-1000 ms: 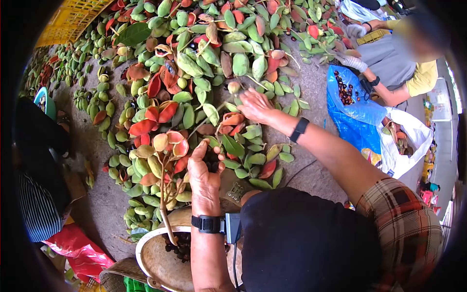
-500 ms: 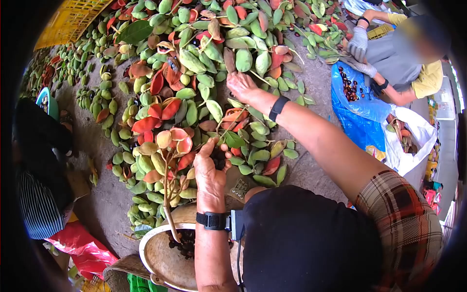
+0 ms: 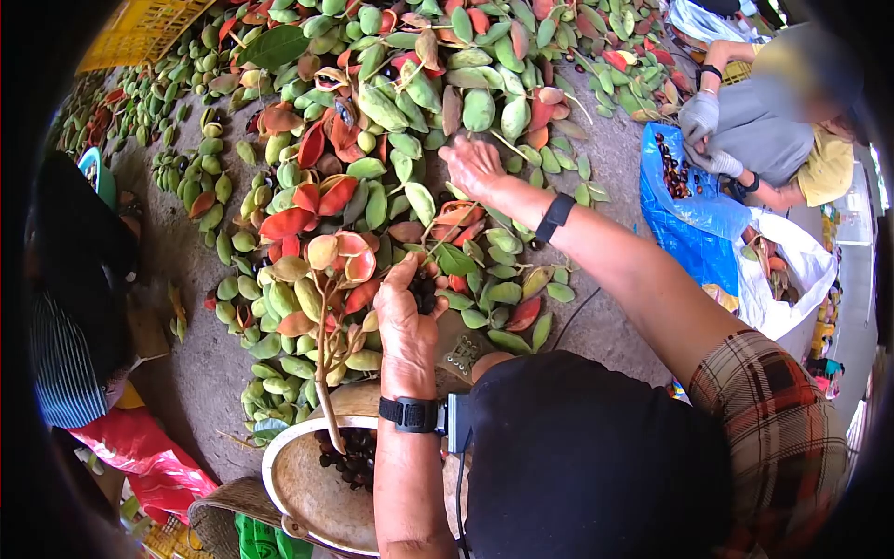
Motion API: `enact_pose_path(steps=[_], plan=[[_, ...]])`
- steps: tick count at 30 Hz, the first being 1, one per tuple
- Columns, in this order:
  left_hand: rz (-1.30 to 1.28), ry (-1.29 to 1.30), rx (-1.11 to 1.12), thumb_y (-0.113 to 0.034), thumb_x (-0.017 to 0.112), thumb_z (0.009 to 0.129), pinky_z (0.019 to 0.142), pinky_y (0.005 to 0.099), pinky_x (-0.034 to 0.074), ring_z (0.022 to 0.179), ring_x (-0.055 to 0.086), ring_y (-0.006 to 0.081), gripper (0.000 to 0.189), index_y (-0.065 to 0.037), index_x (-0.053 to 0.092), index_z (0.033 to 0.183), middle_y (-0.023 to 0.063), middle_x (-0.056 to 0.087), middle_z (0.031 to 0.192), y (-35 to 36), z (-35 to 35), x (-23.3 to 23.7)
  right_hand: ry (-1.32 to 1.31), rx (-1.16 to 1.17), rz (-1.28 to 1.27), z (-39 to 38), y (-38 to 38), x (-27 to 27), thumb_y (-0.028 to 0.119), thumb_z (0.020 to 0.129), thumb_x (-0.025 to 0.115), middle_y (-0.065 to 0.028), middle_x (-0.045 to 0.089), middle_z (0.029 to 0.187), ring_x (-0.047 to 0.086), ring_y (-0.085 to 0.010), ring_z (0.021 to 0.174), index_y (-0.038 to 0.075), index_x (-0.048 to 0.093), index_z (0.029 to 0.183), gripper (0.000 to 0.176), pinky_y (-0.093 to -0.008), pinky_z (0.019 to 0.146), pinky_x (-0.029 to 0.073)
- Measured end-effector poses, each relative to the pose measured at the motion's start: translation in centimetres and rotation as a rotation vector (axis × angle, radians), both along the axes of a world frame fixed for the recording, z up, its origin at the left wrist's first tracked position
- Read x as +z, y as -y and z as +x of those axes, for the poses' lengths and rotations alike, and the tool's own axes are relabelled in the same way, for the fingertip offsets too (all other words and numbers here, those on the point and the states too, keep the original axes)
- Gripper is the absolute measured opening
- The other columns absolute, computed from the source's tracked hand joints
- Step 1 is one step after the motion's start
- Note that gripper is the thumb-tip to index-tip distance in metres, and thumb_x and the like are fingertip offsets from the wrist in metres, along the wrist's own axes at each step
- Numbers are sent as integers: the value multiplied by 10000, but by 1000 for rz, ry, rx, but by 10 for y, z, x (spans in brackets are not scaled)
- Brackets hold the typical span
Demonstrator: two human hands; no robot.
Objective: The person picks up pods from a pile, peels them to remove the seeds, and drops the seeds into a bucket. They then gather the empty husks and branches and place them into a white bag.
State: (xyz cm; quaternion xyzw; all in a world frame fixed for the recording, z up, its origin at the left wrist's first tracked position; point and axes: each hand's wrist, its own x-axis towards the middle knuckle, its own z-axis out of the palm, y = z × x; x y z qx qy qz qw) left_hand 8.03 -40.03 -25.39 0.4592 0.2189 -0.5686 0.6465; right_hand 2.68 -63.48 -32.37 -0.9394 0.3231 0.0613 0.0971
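Note:
My left hand [image 3: 407, 321] is cupped, palm up, around a handful of dark seeds [image 3: 425, 289] above the pile. Just left of it stands a branch [image 3: 326, 373] topped with open red pods [image 3: 352, 253]; its cut end is over a pale bowl [image 3: 296, 475] with dark seeds in it. My right hand [image 3: 473, 168] reaches farther out among green pods [image 3: 479, 110], its fingers curled down near the ground. Whatever those fingers grip, if anything, is hidden. An open red pod [image 3: 458, 216] lies between both hands.
Pods cover much of the concrete floor [image 3: 177, 373]. At the right, a co-worker in gloves [image 3: 700, 116] sits by a blue plastic bag [image 3: 663, 200] with seeds and a white sack [image 3: 790, 270]. A yellow crate [image 3: 140, 33] stands upper left. Another person's dark-clothed leg [image 3: 84, 233] is at left.
My right hand has shifted slightly, its fingers curling down more. My left hand still holds the seeds. The co-worker's gloved hands have come closer together. The view has moved a little.

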Motion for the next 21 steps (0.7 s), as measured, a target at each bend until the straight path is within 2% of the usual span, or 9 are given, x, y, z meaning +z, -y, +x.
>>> enact_pose_path(steps=[4, 6, 8, 11, 12, 14, 15, 17, 21], plan=[[24, 12, -11, -248, 595, 866, 469, 273, 439, 594, 591, 161, 188, -80, 602, 948, 34, 621, 767, 6, -1, 6, -62, -5, -24, -7, -4, -16, 142, 824, 526, -163, 573, 1089, 538, -353, 1026, 63, 588, 1018, 218, -455, 882, 413], [43, 15, -4, -245, 592, 868, 453, 255, 436, 581, 592, 137, 191, -71, 615, 944, 29, 629, 759, 2, -2, 6, -237, -61, 70, 5, 4, 5, 131, 824, 540, -180, 616, 1074, 578, -351, 1025, 60, 641, 987, 204, -425, 872, 456], [0, 11, 3, -239, 594, 867, 454, 256, 436, 572, 590, 140, 183, -72, 615, 940, 31, 630, 753, 0, -1, 4, -284, -17, 55, -1, 8, 3, 107, 790, 573, -167, 665, 963, 634, -336, 928, 66, 676, 889, 149, -398, 779, 507], [-15, 2, 28, -227, 587, 872, 451, 253, 435, 559, 587, 144, 177, -67, 611, 942, 35, 626, 745, 1, -2, 6, -184, 113, -78, -19, 4, 0, 74, 740, 575, -124, 673, 812, 651, -325, 791, 63, 662, 786, 99, -409, 679, 513], [-25, -3, 38, -223, 584, 874, 449, 251, 435, 556, 586, 145, 176, -64, 609, 945, 36, 624, 744, 2, -2, 6, -133, 92, -102, -28, 3, 0, 88, 752, 557, -109, 660, 786, 631, -318, 851, 79, 647, 768, 93, -409, 654, 505], [-22, -11, 37, -218, 579, 877, 446, 247, 436, 556, 588, 148, 175, -60, 608, 948, 39, 623, 749, 1, -2, 2, 12, -7, -315, -35, -10, 13, 99, 741, 560, -77, 630, 771, 580, -257, 817, 126, 606, 781, 66, -388, 664, 485], [-18, -3, 12, -226, 589, 870, 460, 260, 440, 578, 588, 163, 168, -76, 602, 945, 37, 618, 762, 0, -1, 1, 14, -4, -310, -37, -18, 21, 99, 741, 560, -77, 630, 771, 580, -257, 817, 126, 606, 781, 66, -388, 664, 485], [-16, 8, -14, -238, 600, 864, 476, 273, 450, 600, 591, 178, 166, -92, 596, 942, 37, 613, 768, 1, -1, 0, 306, 36, -237, -40, -31, 43, 114, 738, 574, -84, 635, 834, 558, -275, 942, 118, 628, 875, 147, -400, 668, 495], [-6, 16, 19, -233, 588, 879, 445, 245, 436, 551, 586, 152, 198, -52, 605, 959, 45, 620, 747, 4, -4, 5, 244, 119, -94, -15, -37, 20, 127, 740, 583, -81, 640, 834, 574, -264, 875, 114, 622, 834, 102, -417, 659, 488]])
